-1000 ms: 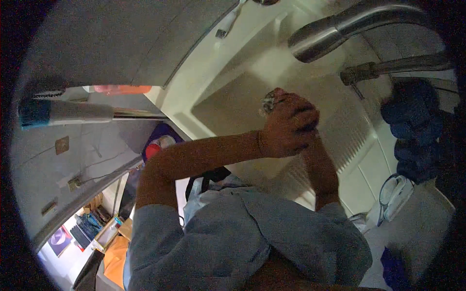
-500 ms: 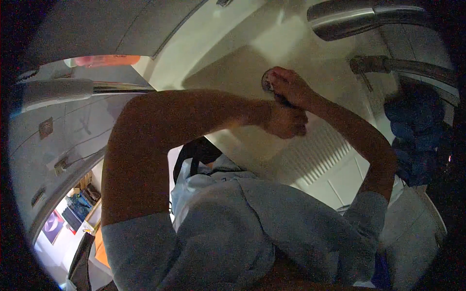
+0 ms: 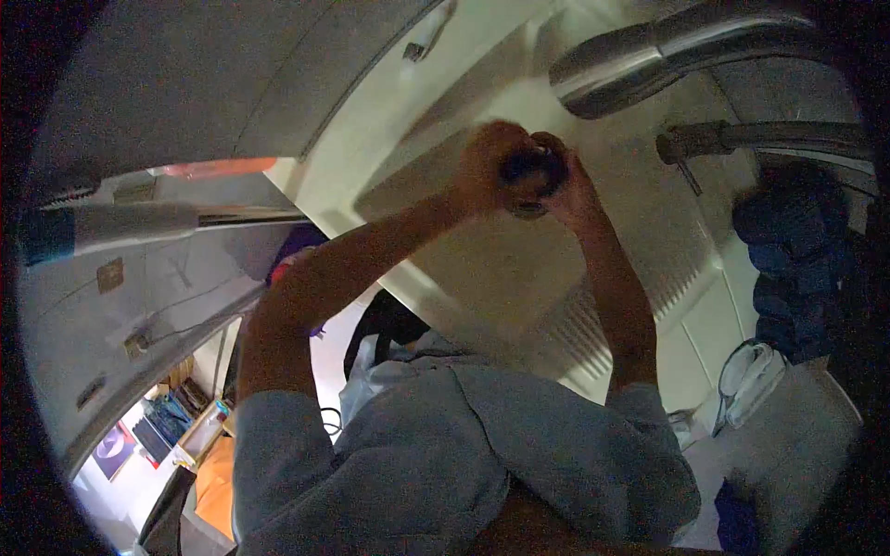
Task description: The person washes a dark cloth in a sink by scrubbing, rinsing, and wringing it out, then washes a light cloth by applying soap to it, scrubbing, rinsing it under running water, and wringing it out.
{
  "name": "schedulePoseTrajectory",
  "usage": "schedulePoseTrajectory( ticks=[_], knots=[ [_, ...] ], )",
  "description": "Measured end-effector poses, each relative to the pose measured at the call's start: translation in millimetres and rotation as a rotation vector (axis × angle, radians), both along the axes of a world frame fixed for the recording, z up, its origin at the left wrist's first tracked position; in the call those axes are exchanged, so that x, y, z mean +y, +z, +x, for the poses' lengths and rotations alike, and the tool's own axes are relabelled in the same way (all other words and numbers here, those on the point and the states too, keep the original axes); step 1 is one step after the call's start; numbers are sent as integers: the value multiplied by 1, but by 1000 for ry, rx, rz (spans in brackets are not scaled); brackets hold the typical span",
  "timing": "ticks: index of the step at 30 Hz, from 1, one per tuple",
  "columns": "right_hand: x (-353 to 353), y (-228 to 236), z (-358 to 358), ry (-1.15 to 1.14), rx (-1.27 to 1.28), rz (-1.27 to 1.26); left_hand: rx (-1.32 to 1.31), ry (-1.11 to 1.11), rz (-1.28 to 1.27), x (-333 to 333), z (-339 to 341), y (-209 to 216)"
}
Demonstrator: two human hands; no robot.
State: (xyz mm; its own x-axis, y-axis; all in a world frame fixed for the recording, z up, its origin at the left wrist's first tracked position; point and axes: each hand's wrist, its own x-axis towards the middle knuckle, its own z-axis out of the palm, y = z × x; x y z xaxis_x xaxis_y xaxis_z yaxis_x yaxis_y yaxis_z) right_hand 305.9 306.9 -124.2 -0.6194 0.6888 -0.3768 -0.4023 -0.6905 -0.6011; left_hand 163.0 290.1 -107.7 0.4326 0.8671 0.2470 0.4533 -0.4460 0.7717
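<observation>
Both my hands meet above a pale sink basin [image 3: 445,259], one on each side of a round dark object [image 3: 534,176] with a shiny rim. Its kind is hard to tell in the dim, blurred view. My left hand [image 3: 489,165] is curled against its left side. On the right side, my right hand [image 3: 577,190] grips it with the fingers bent over the top. The palms and part of the object are hidden.
A metal tap [image 3: 621,69] reaches in from the upper right, with another pipe-like fitting [image 3: 695,141] below it. Ridged draining board [image 3: 677,287] lies at the right. Dark blue rounded items [image 3: 788,250] stand beyond it. A cream ledge [image 3: 324,185] edges the basin at left.
My hands have moved from one above the other to opposite sides of the round object, slightly farther away. More of the object now shows. The whole view has shifted a little.
</observation>
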Motion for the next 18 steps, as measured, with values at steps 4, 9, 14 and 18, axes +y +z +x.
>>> schedulePoseTrajectory(
  ticks=[4, 9, 14, 18],
  knots=[
    [3, 24, 6, 57, -560, 497, 31, 369, 183, 58, -29, -3],
    [-4, 38, 35, 202, -673, 608, 469, 864, 166, 125, -88, -11],
    [-19, 27, 67, 269, -781, 1049, 605, 751, 53, 144, -83, -3],
    [-24, 16, 88, -147, -342, 956, 569, 665, -130, 191, -44, 24]
  ],
)
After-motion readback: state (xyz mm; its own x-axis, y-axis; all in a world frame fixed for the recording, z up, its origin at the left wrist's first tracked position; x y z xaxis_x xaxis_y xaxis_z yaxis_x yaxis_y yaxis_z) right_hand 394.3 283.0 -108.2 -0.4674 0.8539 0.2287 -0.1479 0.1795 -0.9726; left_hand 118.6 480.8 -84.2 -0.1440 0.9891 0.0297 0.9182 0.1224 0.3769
